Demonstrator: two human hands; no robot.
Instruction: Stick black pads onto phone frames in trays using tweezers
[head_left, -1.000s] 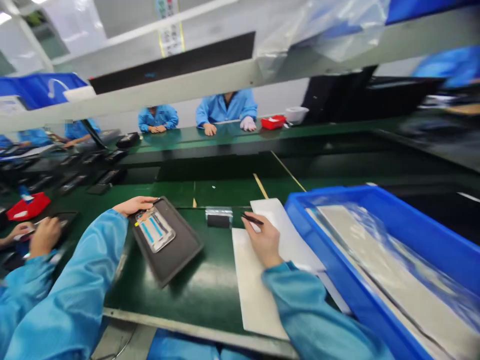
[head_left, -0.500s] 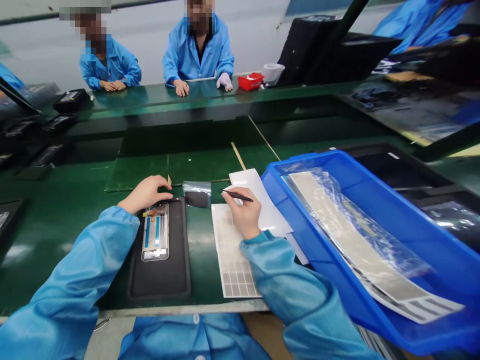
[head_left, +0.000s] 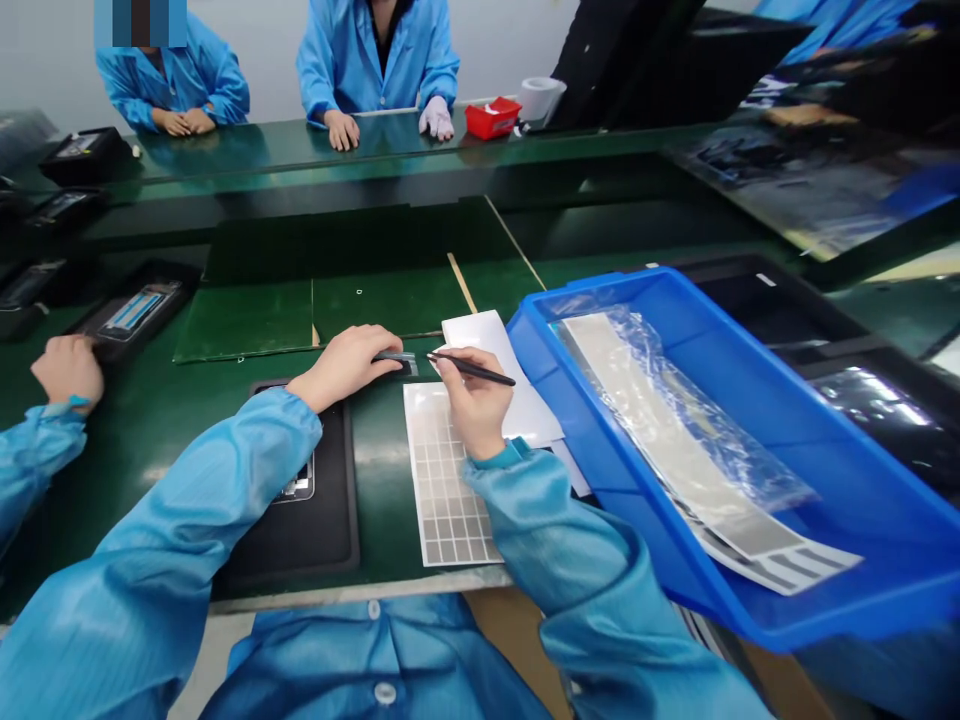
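- Currently, the left hand is held nearly flat, its fingertips lying on a small dark piece with a clear film; whether that piece is gripped cannot be told.
- A slim black tool is pinched between thumb and fingers of the right hand, its tip pointing toward the small dark piece, just beside it and not seen to touch.
- A black tray is placed on the green workbench under the left forearm, and a phone frame on it is mostly hidden by the blue sleeve.
- A sheet of grid-patterned pads is laid under the right hand, overlapping a white sheet.
- A blue plastic bin is propped at a tilt just right of the sheets, with a plastic-wrapped strip of pads lying inside.
- A co-worker's hand is placed at the far left, beside a black tray holding a phone part.
- Two co-workers are seated across the bench, near a red box and a white tape roll.
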